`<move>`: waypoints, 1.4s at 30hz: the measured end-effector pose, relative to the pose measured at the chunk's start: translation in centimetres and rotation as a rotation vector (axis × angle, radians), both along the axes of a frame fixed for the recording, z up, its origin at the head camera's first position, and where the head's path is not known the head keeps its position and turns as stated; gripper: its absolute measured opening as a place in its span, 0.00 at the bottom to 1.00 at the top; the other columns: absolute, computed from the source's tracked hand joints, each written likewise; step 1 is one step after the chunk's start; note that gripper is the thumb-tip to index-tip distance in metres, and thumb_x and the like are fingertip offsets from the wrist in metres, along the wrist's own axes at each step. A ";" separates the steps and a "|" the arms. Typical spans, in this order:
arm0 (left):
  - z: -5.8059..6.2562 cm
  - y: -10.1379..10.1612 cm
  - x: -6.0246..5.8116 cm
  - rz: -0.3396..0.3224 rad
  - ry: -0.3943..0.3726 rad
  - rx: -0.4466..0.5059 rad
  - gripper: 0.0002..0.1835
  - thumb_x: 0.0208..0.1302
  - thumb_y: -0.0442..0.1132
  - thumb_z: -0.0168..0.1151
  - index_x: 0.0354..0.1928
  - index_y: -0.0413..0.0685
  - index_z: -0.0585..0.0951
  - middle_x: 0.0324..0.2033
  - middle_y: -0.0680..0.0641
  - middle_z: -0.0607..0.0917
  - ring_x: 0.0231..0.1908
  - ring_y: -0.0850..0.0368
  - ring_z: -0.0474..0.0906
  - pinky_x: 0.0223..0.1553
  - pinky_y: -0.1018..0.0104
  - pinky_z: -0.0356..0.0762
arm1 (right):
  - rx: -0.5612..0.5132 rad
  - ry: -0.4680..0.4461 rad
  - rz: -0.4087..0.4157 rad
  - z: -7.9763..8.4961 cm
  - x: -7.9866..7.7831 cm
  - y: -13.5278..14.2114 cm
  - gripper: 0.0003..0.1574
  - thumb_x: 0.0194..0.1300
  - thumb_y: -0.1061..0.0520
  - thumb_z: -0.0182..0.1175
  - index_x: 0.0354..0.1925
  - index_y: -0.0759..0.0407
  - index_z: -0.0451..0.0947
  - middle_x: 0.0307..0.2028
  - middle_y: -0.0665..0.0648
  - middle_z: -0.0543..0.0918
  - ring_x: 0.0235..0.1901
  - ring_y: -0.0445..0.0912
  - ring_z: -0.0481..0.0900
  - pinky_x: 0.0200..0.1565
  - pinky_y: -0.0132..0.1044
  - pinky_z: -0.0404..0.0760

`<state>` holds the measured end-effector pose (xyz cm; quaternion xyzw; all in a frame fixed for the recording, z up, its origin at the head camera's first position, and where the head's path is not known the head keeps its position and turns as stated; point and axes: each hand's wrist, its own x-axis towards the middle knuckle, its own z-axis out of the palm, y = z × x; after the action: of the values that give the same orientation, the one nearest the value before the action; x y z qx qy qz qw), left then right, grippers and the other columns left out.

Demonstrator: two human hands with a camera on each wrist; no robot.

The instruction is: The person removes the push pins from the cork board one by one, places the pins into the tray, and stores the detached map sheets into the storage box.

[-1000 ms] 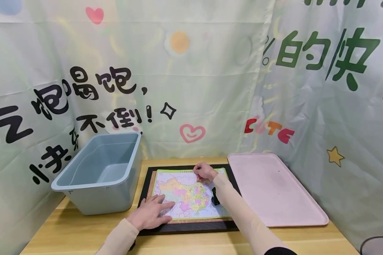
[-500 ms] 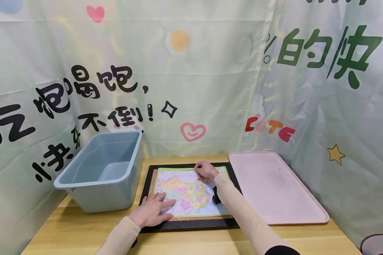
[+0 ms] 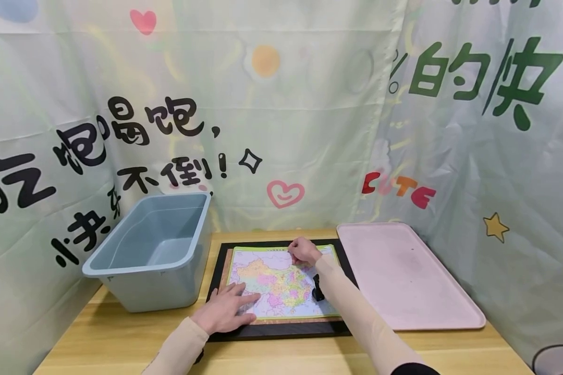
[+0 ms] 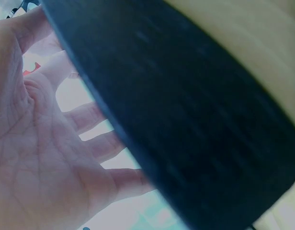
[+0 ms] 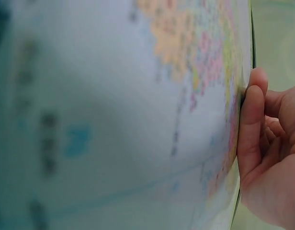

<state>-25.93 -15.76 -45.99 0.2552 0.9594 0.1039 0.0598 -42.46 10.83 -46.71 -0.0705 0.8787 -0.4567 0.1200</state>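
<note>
A colourful map (image 3: 272, 284) with a green border lies over a brown board (image 3: 223, 273) on a black base board (image 3: 305, 329). My left hand (image 3: 221, 312) rests with spread, straight fingers on the map's lower left part and the board edge. In the left wrist view the black base board hides that hand's fingertips. At the map's top edge, right of centre, my right hand (image 3: 305, 251) has its thumb and fingers curled and brought together. A small dark thing (image 5: 243, 92) shows at those fingertips, too small to identify.
A deep blue-grey plastic tub (image 3: 145, 271) stands left of the boards on the wooden table (image 3: 272, 359). To the right lies a pink tray (image 3: 408, 281). A printed curtain (image 3: 309, 130) hangs behind. Part of a round object (image 3: 560, 360) shows at the lower right.
The head view has shifted slightly, moving the scene a little rightward and up. Both hands keep nearly the same places on the map.
</note>
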 end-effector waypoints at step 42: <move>-0.1 -0.1 0.1 0.004 -0.022 0.009 0.29 0.67 0.64 0.55 0.68 0.71 0.71 0.70 0.39 0.66 0.70 0.33 0.60 0.57 0.22 0.56 | -0.326 0.002 -0.047 0.1 1.3 1.0 0.12 0.71 0.62 0.56 0.44 0.71 0.80 0.28 0.61 0.80 0.20 0.46 0.78 0.30 0.41 0.85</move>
<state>-25.83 -15.82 -46.05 0.2525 0.9587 0.1114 0.0691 -41.15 11.86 -46.61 -0.0690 0.7944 -0.5958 0.0955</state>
